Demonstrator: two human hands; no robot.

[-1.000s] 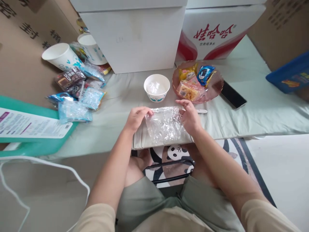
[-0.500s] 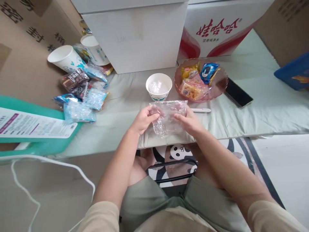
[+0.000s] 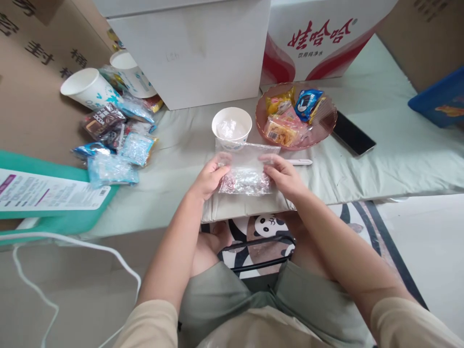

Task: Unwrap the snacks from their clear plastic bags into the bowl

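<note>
A clear plastic bag (image 3: 248, 169) is stretched between my two hands above the front edge of the cloth-covered bench. My left hand (image 3: 213, 175) pinches its left side, thumb on top. The right side is gripped by my right hand (image 3: 283, 175), fingers showing through the film. Just behind the bag stands a white paper bowl (image 3: 232, 126) with something clear and crinkled inside; the bag's upper edge overlaps the bowl's lower front. To the right rear, a pink transparent dish (image 3: 322, 126) holds several wrapped snacks (image 3: 282, 128). A white plastic knife-like utensil (image 3: 301, 162) lies beside my right hand.
Wrapped snacks (image 3: 113, 169) and paper cups (image 3: 89, 89) lie at the left, near a green container (image 3: 72, 212). A black phone (image 3: 353, 134) rests right of the dish. White boxes (image 3: 195, 58) stand behind; a blue object (image 3: 438, 101) is far right.
The bag has been turned or spread between my hands, its upper part now flatter and its lower edge straighter. The whole view has shifted slightly.
</note>
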